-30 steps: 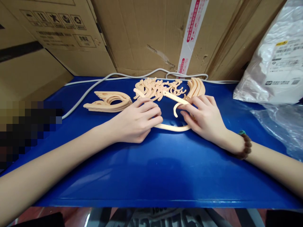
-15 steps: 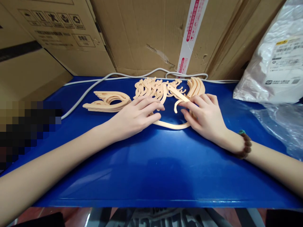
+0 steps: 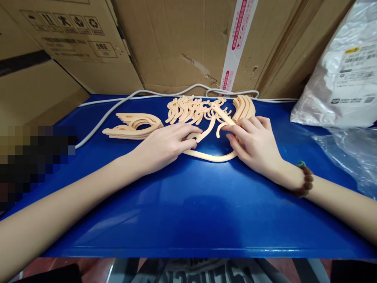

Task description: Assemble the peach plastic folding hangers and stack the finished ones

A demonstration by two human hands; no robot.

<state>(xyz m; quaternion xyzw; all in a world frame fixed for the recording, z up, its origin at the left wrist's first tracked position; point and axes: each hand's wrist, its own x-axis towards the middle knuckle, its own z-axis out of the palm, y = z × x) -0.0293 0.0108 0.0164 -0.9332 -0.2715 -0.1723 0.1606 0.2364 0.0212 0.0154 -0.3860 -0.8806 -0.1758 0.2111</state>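
A beige folding clothes hanger (image 3: 210, 157) lies on the blue table between my hands, its curved bar bowing toward me and its upper pieces meeting at a joint at the back. My left hand (image 3: 169, 143) has its fingers and thumb closed around the hanger's left end. At the other end, my right hand (image 3: 255, 141) grips the hanger beside a small curved hook piece (image 3: 219, 129); its fingertips are partly hidden. Behind it lies a pile of small beige hook pieces (image 3: 184, 108). A stack of curved arms (image 3: 244, 106) sits behind my right hand.
Folded beige hangers (image 3: 132, 131) are stacked to the left of my left hand. A white cable (image 3: 118, 100) runs along the back of the blue table (image 3: 188, 212). Cardboard boxes (image 3: 176, 39) stand behind. A white plastic package (image 3: 338, 78) and clear plastic (image 3: 350, 153) lie right.
My left hand has shifted slightly left, and the hanger's left arm has swung outward with it, showing more of its length. The right hand has barely moved.
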